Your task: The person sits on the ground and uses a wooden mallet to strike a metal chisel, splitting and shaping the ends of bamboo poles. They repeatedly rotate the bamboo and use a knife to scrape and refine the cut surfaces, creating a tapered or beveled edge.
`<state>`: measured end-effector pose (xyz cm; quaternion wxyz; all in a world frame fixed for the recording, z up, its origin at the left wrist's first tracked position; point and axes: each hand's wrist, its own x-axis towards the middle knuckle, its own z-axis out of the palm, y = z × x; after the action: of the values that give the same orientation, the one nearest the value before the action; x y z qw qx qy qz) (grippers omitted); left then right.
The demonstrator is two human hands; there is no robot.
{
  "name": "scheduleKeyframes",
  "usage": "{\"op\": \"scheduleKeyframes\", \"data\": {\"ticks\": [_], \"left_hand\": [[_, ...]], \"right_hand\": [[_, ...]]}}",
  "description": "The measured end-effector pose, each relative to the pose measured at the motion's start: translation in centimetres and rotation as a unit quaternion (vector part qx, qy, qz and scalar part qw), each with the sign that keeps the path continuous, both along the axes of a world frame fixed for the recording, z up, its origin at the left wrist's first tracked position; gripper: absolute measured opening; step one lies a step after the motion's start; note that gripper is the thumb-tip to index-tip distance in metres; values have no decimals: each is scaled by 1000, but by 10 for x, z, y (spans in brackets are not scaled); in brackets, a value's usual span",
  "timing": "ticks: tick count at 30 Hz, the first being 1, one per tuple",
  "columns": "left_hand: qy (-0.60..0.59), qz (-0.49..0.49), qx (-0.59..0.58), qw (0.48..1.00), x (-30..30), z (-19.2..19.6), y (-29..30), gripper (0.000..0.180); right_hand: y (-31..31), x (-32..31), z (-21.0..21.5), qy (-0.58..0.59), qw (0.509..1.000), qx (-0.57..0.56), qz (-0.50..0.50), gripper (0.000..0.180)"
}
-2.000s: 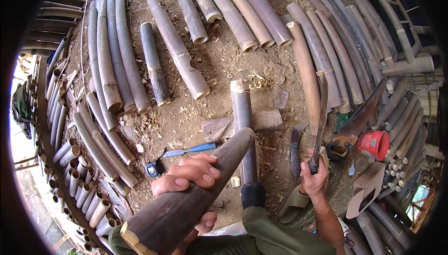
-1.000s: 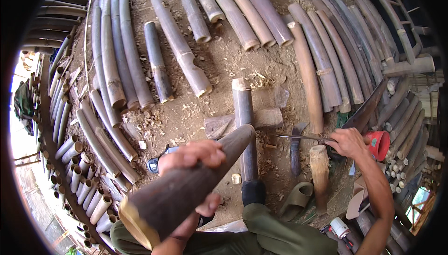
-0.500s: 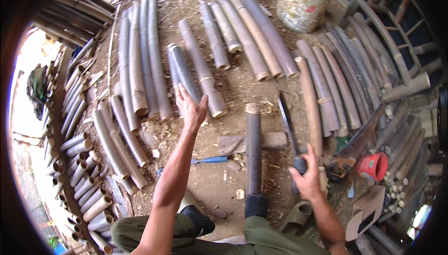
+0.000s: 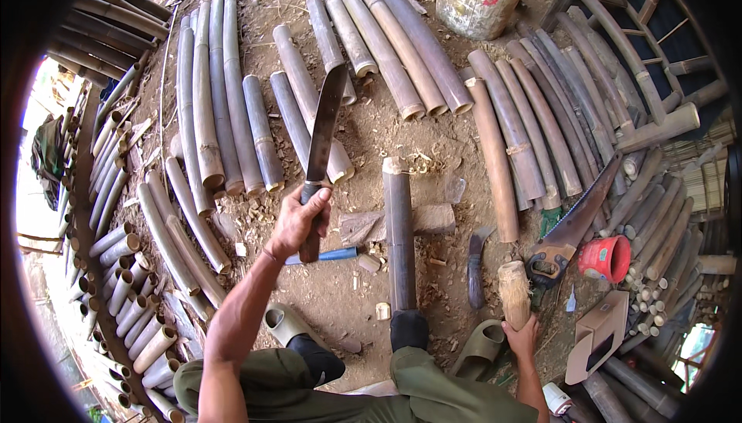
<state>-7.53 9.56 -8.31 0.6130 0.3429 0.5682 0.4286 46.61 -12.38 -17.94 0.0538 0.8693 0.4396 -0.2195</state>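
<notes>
My left hand [image 4: 300,220] is closed round the handle of a machete [image 4: 325,125], its long dark blade pointing up and away from me. On the right, my right hand [image 4: 522,336] grips the lower end of a short, thick wooden club [image 4: 514,291] with a frayed surface. Between them a dark bamboo length [image 4: 399,230] lies across a flat wood block [image 4: 433,220], its near end at my dark-socked foot [image 4: 409,330]. Beside the club, a small curved knife [image 4: 475,272] rests on the dirt. A blue-handled tool [image 4: 336,254] lies below my left hand.
Rows of bamboo poles [image 4: 224,90] lie ahead, with more to the right [image 4: 522,137]. Cut bamboo stacks [image 4: 139,311] line the left. On the right are a handsaw [image 4: 576,218], a red cup [image 4: 604,259] and a cardboard box [image 4: 597,338]. A dirty white bucket [image 4: 475,1] stands far off.
The machete has passed from my right hand to my left, which was open. My right hand has moved down and taken hold of the club. One short bamboo piece now lies farther left.
</notes>
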Motion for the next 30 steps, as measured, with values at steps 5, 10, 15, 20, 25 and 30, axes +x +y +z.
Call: {"op": "scheduleKeyframes", "data": {"ticks": [5, 10, 15, 20, 25, 30], "left_hand": [[205, -163, 28, 965, -52, -28, 10, 25], [527, -313, 11, 790, -50, -20, 18, 73], [562, -385, -14, 732, -56, -32, 22, 87], [563, -401, -21, 722, -58, -41, 23, 84], [556, -409, -15, 723, -56, -49, 25, 82], [563, -420, -26, 711, -58, -47, 26, 83]], "right_hand": [[-14, 11, -5, 109, 990, 90, 25, 75], [1, 23, 46, 445, 885, 82, -111, 71], [81, -60, 166, 664, 720, 124, -156, 76], [132, -78, 186, 714, 674, 76, -173, 85], [165, -101, 193, 711, 693, 67, -102, 89], [187, -126, 198, 710, 698, 60, -65, 94]]}}
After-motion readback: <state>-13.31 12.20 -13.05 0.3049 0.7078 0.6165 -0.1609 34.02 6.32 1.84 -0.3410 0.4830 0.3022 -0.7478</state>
